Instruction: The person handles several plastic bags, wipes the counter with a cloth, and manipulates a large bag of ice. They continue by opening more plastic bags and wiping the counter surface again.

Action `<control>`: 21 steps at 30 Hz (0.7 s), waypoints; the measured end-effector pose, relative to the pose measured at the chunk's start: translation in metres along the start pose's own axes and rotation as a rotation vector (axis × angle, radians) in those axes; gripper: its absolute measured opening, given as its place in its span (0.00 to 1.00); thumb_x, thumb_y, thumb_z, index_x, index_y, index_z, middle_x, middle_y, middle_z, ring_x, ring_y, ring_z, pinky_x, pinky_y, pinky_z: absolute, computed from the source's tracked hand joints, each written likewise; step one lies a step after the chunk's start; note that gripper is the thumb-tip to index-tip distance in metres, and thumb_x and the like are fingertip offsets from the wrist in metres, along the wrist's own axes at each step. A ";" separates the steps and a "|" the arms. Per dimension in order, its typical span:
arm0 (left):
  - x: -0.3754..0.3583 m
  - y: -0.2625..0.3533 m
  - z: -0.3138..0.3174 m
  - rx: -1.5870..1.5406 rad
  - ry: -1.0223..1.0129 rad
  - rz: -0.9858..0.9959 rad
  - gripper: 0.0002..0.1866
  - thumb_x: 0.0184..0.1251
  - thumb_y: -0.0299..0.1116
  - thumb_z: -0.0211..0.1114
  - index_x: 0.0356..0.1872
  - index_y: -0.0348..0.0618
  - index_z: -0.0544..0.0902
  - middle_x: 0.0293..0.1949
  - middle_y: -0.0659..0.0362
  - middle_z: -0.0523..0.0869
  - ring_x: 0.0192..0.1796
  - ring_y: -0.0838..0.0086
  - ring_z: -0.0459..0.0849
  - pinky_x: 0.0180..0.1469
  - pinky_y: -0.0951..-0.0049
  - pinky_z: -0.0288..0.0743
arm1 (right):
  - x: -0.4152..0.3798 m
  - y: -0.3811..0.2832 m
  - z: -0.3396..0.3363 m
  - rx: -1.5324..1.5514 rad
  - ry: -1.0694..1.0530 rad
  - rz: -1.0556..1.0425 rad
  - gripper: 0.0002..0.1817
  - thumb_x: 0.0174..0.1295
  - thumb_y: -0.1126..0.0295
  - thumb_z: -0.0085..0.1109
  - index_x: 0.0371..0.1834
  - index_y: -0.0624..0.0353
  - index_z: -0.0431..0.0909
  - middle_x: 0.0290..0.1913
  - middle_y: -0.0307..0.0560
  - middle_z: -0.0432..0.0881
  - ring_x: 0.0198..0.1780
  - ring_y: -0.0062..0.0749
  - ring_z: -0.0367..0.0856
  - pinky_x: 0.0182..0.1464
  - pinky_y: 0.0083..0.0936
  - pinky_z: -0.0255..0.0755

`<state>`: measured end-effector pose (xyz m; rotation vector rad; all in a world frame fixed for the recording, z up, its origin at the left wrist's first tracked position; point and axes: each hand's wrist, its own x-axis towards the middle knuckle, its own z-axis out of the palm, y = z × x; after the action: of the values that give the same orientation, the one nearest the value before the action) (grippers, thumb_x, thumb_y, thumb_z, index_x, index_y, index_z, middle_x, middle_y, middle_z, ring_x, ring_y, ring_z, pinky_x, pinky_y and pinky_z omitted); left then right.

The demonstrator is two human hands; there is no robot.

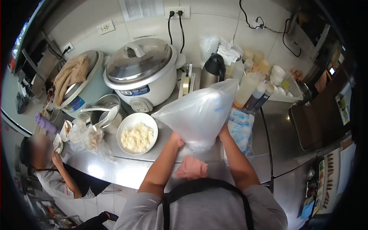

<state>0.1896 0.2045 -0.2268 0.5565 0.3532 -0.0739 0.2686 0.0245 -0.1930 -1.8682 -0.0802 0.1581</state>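
Observation:
A large, puffed-out clear plastic bag [199,111] stands over the steel counter in front of me, its wide top spreading left and right. My left hand [178,139] grips the lower left side of the bag, and my right hand [223,132] holds it from the right. The bag hides most of my fingers, and what is inside it I cannot make out. To the left of my left hand is a white bowl [154,143] of cooked rice [137,137]. A crumpled pink cloth [191,167] lies at the counter's front edge, just below the bag.
Two big rice cookers [140,69] stand at the back left, near a metal pot [107,105] with ladles. A steel thermos [212,71], sauce bottles [249,86] and a blue-printed packet [240,128] are on the right. At far left another person [57,168] holds a small dish.

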 end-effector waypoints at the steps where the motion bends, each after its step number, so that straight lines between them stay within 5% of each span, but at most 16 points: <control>1: -0.004 0.000 0.003 0.017 0.017 0.051 0.14 0.61 0.35 0.47 0.45 0.38 0.69 0.40 0.55 0.76 0.40 0.68 0.76 0.43 0.68 0.72 | 0.006 -0.013 -0.007 0.078 0.115 -0.037 0.15 0.56 0.67 0.45 0.42 0.65 0.68 0.37 0.47 0.74 0.39 0.28 0.72 0.40 0.21 0.65; 3: -0.010 -0.009 0.005 -0.045 0.091 0.099 0.14 0.61 0.34 0.47 0.45 0.39 0.69 0.40 0.56 0.76 0.42 0.68 0.75 0.43 0.68 0.71 | 0.013 -0.049 -0.030 0.236 0.344 -0.111 0.14 0.55 0.67 0.48 0.41 0.64 0.67 0.38 0.46 0.73 0.40 0.28 0.71 0.42 0.21 0.64; 5: -0.013 -0.014 0.012 -0.061 0.147 0.149 0.14 0.61 0.33 0.47 0.46 0.40 0.69 0.41 0.56 0.75 0.43 0.68 0.74 0.44 0.67 0.70 | -0.014 -0.127 -0.049 0.424 0.377 -0.503 0.16 0.52 0.64 0.52 0.39 0.63 0.67 0.38 0.44 0.70 0.41 0.28 0.69 0.44 0.24 0.62; 7: -0.018 -0.020 0.020 -0.042 0.189 0.192 0.14 0.61 0.33 0.47 0.46 0.41 0.69 0.42 0.56 0.75 0.44 0.68 0.74 0.45 0.67 0.70 | -0.042 -0.187 -0.046 0.078 0.358 -0.974 0.18 0.48 0.66 0.55 0.42 0.62 0.66 0.38 0.44 0.71 0.40 0.30 0.69 0.45 0.23 0.62; 9: -0.019 -0.028 0.016 -0.045 0.128 0.200 0.14 0.60 0.33 0.48 0.47 0.41 0.68 0.43 0.56 0.75 0.45 0.68 0.74 0.46 0.66 0.70 | -0.054 -0.219 -0.027 -0.324 0.243 -1.115 0.17 0.41 0.67 0.59 0.36 0.60 0.70 0.37 0.47 0.71 0.38 0.37 0.69 0.44 0.25 0.63; 11: -0.022 -0.025 0.012 -0.049 0.066 0.160 0.14 0.61 0.33 0.47 0.47 0.40 0.68 0.43 0.56 0.75 0.45 0.67 0.73 0.47 0.65 0.69 | -0.043 -0.206 -0.005 -0.579 0.315 -1.141 0.12 0.36 0.68 0.61 0.26 0.58 0.73 0.35 0.49 0.72 0.36 0.42 0.70 0.41 0.29 0.64; 17: -0.022 0.037 -0.006 -0.233 0.039 -0.055 0.14 0.63 0.38 0.44 0.39 0.38 0.70 0.40 0.53 0.76 0.44 0.65 0.74 0.47 0.66 0.69 | -0.012 -0.189 -0.022 -0.063 -0.227 -1.219 0.09 0.36 0.71 0.59 0.13 0.57 0.66 0.25 0.45 0.72 0.29 0.37 0.69 0.33 0.26 0.62; 21: 0.028 0.017 -0.052 -0.260 0.085 -0.013 0.13 0.62 0.39 0.46 0.33 0.38 0.70 0.34 0.53 0.77 0.36 0.68 0.76 0.42 0.68 0.71 | -0.011 -0.189 -0.013 -0.013 -0.224 -1.265 0.09 0.36 0.74 0.58 0.12 0.58 0.65 0.24 0.45 0.72 0.26 0.35 0.68 0.29 0.24 0.62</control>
<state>0.2030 0.2476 -0.2690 0.3001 0.4413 -0.0159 0.2647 0.0675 -0.0081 -1.4938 -1.3596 -0.5087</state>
